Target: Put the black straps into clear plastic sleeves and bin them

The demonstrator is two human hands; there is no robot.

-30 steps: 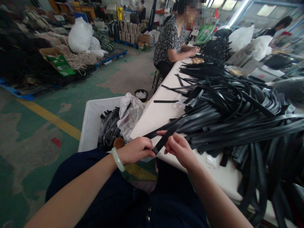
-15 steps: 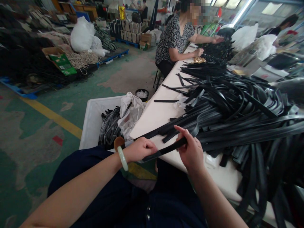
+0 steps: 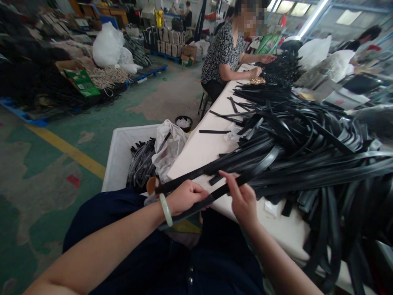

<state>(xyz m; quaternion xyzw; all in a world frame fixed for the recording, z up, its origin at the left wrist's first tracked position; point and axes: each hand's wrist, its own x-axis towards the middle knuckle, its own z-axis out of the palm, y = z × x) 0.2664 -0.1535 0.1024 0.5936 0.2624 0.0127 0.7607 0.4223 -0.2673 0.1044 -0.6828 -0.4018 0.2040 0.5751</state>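
Note:
A long flat black strap [image 3: 218,191] runs slantwise between my two hands over the near table edge. My left hand [image 3: 186,196], with a pale green bangle [image 3: 166,209] at the wrist, pinches it between thumb and fingers. Further along the strap, my right hand [image 3: 245,203] has its fingers closed round it, the index finger sticking out. One end trails below my left wrist; the other curves up onto a heap of black straps [image 3: 301,164]. Another dark strap [image 3: 181,180] lies just behind my left hand, reaching past the table edge.
A white bin [image 3: 118,155] with dark strips and a pale cloth [image 3: 170,147] stands left of the white table [image 3: 187,157]. An orange-brown round object [image 3: 152,186] is near my left wrist. Across the table's far end a co-worker [image 3: 227,53] sits handling dark pieces.
The strap has slid down and left through my hands, with more of it now trailing below my left wrist. My right hand has shifted slightly left and down.

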